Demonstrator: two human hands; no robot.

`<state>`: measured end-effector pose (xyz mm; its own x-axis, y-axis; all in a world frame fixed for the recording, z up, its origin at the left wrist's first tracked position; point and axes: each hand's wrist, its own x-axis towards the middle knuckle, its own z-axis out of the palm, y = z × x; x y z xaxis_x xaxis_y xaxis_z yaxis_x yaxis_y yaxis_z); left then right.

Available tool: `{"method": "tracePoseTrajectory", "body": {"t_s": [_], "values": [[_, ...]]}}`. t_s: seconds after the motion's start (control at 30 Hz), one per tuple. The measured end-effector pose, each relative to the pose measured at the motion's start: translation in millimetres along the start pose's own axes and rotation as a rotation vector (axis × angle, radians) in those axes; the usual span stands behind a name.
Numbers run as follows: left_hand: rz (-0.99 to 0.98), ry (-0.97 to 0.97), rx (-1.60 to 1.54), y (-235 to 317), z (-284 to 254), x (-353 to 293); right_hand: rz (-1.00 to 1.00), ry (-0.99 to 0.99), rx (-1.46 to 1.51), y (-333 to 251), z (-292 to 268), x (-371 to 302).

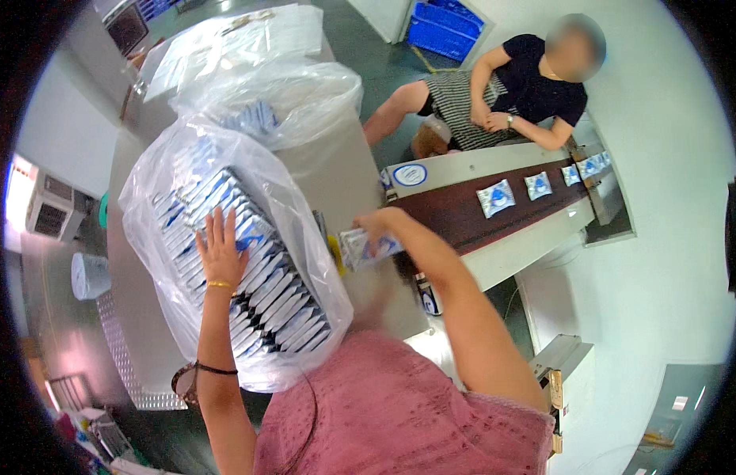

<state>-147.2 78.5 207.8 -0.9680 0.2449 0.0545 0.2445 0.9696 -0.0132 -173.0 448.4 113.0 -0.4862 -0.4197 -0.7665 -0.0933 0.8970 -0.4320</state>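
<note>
There are two translucent plastic bags [320, 85], one dark-brown conveyor belt [463, 228], at least five white-and-blue pillow-shaped packets [496, 198] on it, and dozens in the nearer bag [292, 204].

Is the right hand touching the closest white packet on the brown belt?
Apart. In the head view, a bare stretch of brown belt shows between the right hand and that packet.

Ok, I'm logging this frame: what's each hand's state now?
Left hand: open, spread over the bagged packets.
Right hand: closed, holding at least one pale packet.
</note>
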Motion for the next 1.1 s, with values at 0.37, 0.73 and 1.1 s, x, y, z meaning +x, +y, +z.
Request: {"method": "tracePoseTrajectory", "body": {"t_s": [0.37, 0.73, 1.1], "values": [[0.060, 0.029, -0.003, -4, -2, -3, -0.013, 0.430, -0.329, -29, 170, -51], [0.092, 0.181, -0.322, -50, 16, -26, -0.421, 0.940, 0.865, -139, 31, -214], [-0.048, 0.067, -0.965, -86, -30, -48, -0.660, 0.771, -0.798, -276, 1, -18]]}}
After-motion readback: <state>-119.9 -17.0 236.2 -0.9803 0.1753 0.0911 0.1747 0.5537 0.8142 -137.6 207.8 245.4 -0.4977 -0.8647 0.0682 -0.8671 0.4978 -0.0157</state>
